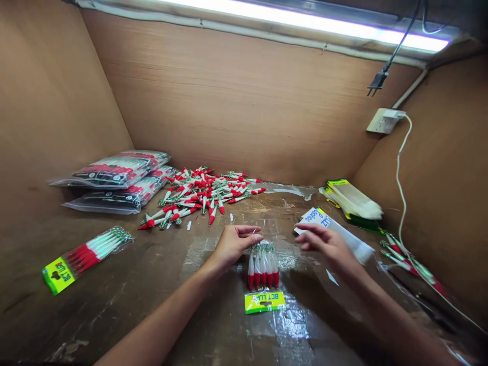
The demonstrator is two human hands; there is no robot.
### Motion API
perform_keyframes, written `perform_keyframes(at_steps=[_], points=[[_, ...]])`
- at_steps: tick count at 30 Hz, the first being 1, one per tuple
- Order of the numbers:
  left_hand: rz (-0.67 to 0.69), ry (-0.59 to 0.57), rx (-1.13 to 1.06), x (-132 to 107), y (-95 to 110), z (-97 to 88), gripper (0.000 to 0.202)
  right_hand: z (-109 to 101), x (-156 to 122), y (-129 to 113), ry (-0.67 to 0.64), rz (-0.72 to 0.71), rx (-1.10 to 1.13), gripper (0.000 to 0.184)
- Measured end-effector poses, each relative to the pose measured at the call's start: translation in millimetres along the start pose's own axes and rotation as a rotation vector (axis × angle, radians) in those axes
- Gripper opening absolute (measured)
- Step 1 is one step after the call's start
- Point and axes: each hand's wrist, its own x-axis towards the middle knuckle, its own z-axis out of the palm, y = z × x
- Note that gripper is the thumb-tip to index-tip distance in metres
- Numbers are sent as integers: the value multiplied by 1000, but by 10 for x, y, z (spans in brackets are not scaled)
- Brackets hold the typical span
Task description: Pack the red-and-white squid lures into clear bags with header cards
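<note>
As the head camera looks down on the bench: a brown, taped worktop (152,305) carries the work, with one lure pack (263,272) in the middle, between the forearms.
Lure pack: clear film around a row of red-and-white lures, red ends toward the person, green hooked ends away; its yellow-green header (265,302) lies nearest the person.
Left hand: at the hook end of the pack, the left hand (235,243) has thumb and forefinger close together with a narrow gap; whether film is caught between them I cannot tell.
Right hand: fingers loosely spread and holding nothing visible, the right hand (330,248) is blurred, above the worktop and nearest the white card (343,236) with blue handwriting.
Handling the film end: the step looks like tending the hook end of the pack; best, I judge, to pinch only loose film, clear of the hooks, and draw it flat without creasing it.
Keeping the row even: a light touch should leave the lures side by side and the header straight; a hard tug could snag a hook in the film.
Left of the pack: another header pack (89,259) lies slanted on its own.
Behind: a loose lure heap (213,195), beside stacked zip bags (114,178).
Right side: a stack of header bags (353,201), and more lures (414,264) by the white cable (398,173).
</note>
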Motion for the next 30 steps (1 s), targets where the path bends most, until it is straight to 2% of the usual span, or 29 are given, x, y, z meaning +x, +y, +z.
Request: perform_keyframes(at_steps=[3, 6, 15, 18, 24, 27, 30], points=[[19, -40, 33, -10, -26, 25, 54, 331, 92, 88, -276, 77, 114, 49], [28, -93, 80, -15, -77, 40, 53, 534, 181, 182, -364, 148, 157, 39], [34, -197, 197, 96, -239, -34, 46, 590, 306, 380, -360, 279, 202, 31], [29, -229, 244, 132, -269, -64, 43, 607, 300, 419, -355, 240, 136, 30], [42, -256, 320, 147, -233, -73, 41, 576, 263, 478, -311, 47, -22, 23], [60, -250, 357, 151, -237, -65, 38, 548, 268, 488, -332, 86, 12, 24], [85, -248, 398, 151, -253, -54, 37, 533, 294, 497, -432, 137, 92, 28]])
